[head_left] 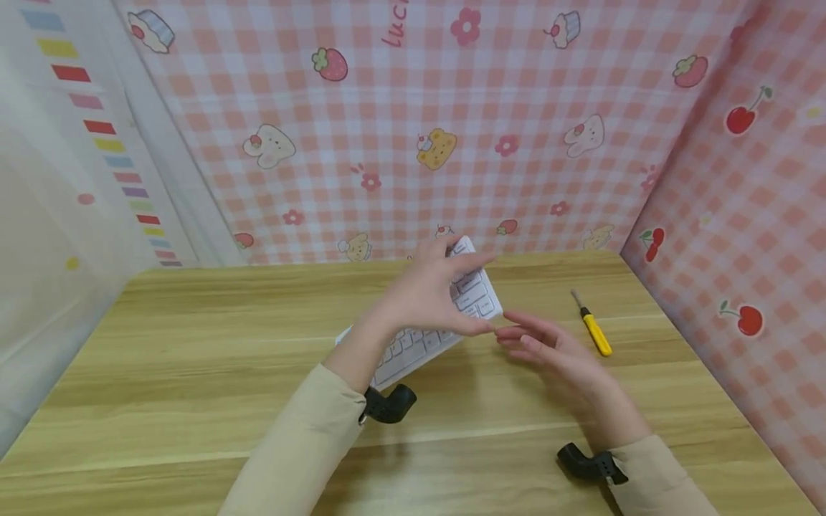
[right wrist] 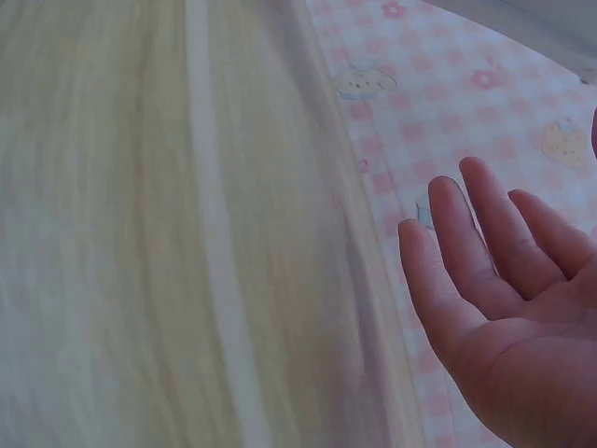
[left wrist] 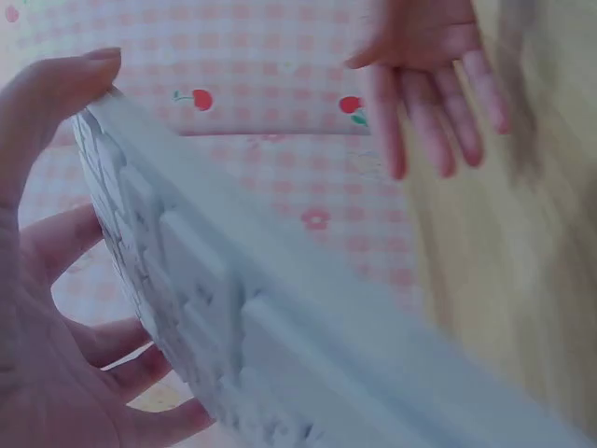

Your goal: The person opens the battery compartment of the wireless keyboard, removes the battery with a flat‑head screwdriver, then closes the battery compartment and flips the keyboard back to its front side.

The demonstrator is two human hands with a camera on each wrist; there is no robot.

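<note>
A white keyboard is held tilted over the table, its keys facing toward me in the head view. My left hand grips it at its right end, with the thumb at the near edge and the fingers spread across the far side. From the left wrist, the keyboard runs diagonally across the view, its long side edge uppermost. My right hand hovers just right of the keyboard's corner, holding nothing. In the right wrist view, that hand shows its palm with loosely extended fingers.
A screwdriver with a yellow handle lies on the wooden table, to the right of my right hand. Pink checked cloth hangs behind the table and along its right side. A pale curtain hangs on the left.
</note>
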